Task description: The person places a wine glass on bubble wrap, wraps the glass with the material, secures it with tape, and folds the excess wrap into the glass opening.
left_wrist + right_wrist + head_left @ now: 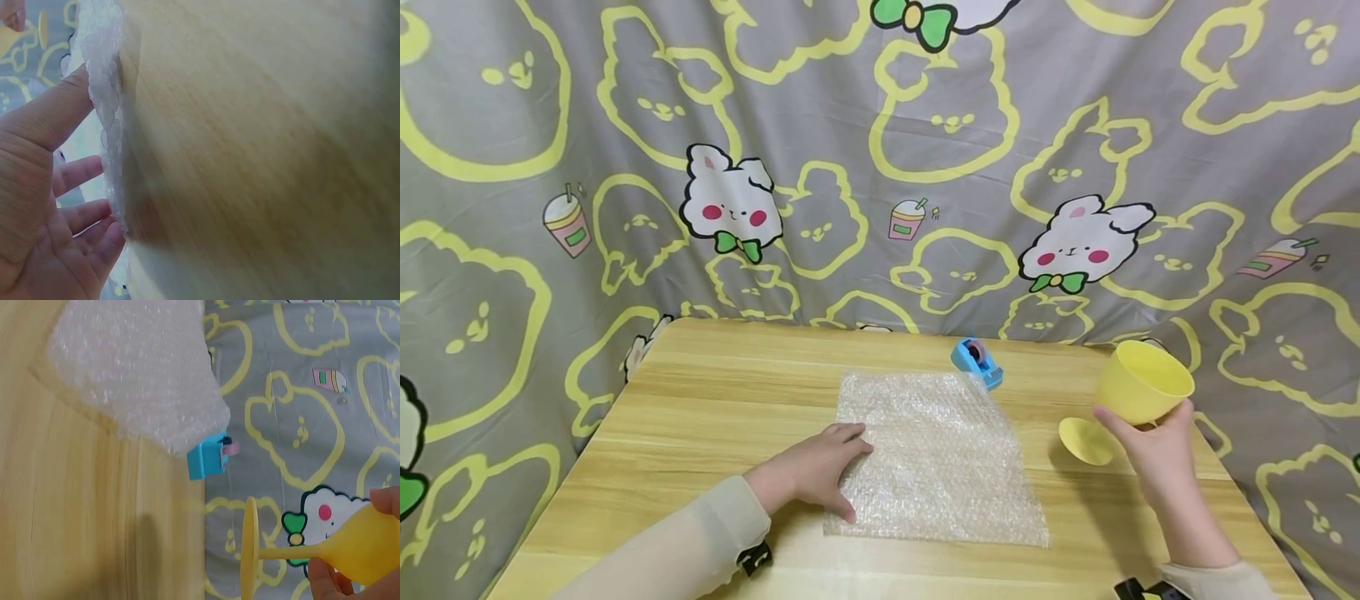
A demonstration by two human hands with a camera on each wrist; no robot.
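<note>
A yellow wine glass (pixel 1142 383) with a round foot (pixel 1086 442) is gripped by my right hand (pixel 1161 446) round the bottom of its bowl, tilted over the table's right side. In the right wrist view its thin stem (pixel 287 552) shows between bowl and foot. A sheet of clear bubble wrap (pixel 936 458) lies flat on the table. My left hand (pixel 816 467) rests at the sheet's left edge, fingers spread and straight; the left wrist view shows thumb and fingertips touching that edge.
A blue tape dispenser (pixel 977 362) stands behind the bubble wrap's far right corner. The wooden table (pixel 722 400) ends at the back against a grey curtain (pixel 827 125) with cartoon animals, which also runs along the left and right sides.
</note>
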